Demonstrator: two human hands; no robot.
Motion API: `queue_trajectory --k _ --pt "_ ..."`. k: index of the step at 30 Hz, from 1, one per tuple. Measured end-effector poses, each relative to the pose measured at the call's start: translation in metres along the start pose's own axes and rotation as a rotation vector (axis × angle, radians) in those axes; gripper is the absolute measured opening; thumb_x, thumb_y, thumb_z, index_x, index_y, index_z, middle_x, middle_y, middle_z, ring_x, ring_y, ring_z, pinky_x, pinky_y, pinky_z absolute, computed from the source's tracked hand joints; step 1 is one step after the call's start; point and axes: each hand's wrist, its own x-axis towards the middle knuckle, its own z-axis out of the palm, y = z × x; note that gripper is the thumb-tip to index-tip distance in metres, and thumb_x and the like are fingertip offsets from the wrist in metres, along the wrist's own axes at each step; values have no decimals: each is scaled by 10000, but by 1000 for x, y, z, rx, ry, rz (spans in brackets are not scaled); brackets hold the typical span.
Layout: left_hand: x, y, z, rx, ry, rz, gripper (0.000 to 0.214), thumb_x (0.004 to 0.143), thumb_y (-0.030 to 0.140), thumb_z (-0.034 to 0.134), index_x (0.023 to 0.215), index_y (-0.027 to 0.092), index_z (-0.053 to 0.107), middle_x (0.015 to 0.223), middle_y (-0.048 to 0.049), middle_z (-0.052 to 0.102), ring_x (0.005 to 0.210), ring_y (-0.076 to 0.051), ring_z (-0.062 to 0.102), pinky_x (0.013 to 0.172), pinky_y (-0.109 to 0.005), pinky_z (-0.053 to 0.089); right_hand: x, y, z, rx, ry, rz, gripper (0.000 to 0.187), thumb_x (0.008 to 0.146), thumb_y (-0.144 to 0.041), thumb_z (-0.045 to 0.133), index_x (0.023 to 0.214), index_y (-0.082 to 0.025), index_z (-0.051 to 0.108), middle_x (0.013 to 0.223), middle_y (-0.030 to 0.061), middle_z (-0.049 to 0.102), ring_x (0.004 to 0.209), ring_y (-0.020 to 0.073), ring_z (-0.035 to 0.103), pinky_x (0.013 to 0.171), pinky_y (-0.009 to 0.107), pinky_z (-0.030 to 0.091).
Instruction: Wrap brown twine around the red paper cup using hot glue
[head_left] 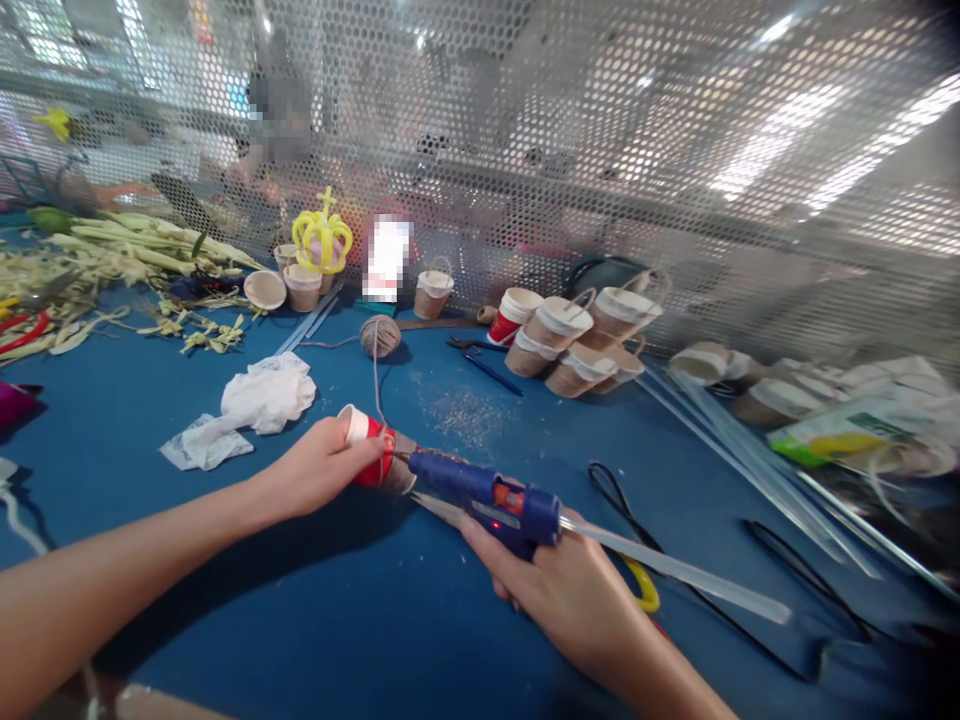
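A red paper cup (363, 426) lies tilted in my left hand (322, 462), whose fingers wrap round it. Grey-brown yarn covers the cup's far end, and a strand runs from it up to a yarn ball (380, 337). My right hand (551, 580) grips a blue hot glue gun (465, 487), its nozzle at the cup's wrapped side. From the gun's back sticks a long clear glue stick (690, 575). Below the gun show a pointed scissor blade (441, 508) and a yellow handle loop (643, 583); whether my right hand also holds these scissors I cannot tell.
Yarn-wrapped cups (577, 370) are stacked back right, beside dark-handled pliers (487, 363). Spare glue sticks (750, 460) and a black cable (626, 510) lie right. Crumpled white plastic (266, 393) sits left, before pale husks (127, 245). A perforated metal screen (480, 120) closes the back.
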Motion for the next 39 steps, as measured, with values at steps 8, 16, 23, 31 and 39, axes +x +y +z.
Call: queue_trajectory --k 8,16,23,31,39 --pt "3 0 -1 19 26 -25 233 732 290 467 688 137 636 606 4 596 545 -124 489 501 -203 344 -3 -6 5 -38 70 0 141 731 -341 538 644 -238 580 428 -34 531 416 140 522 407 244 392" --pt "1 8 1 -17 54 -59 189 685 217 457 542 149 559 479 47 484 442 -80 357 441 -195 257 -4 -10 5 -109 37 -39 118 748 -316 509 692 -219 548 591 -19 586 518 128 530 498 233 411" --pt "1 6 1 -54 49 -74 172 687 229 461 571 143 554 521 33 514 477 -84 394 458 -195 262 -5 -15 4 -134 -26 -32 157 779 -303 469 672 -202 525 590 -19 554 522 118 490 502 232 389" --pt "1 5 0 -10 54 -55 182 683 257 465 598 135 570 536 28 513 488 -90 394 465 -199 270 -5 -11 6 -113 14 -14 140 768 -301 488 677 -197 511 595 -15 553 530 120 486 504 231 391" --pt "2 4 0 -25 31 -54 151 664 232 443 586 138 532 537 31 490 494 -91 378 464 -201 257 -6 -18 3 -139 -12 -26 152 775 -285 472 671 -189 528 580 -14 538 512 112 477 478 221 383"
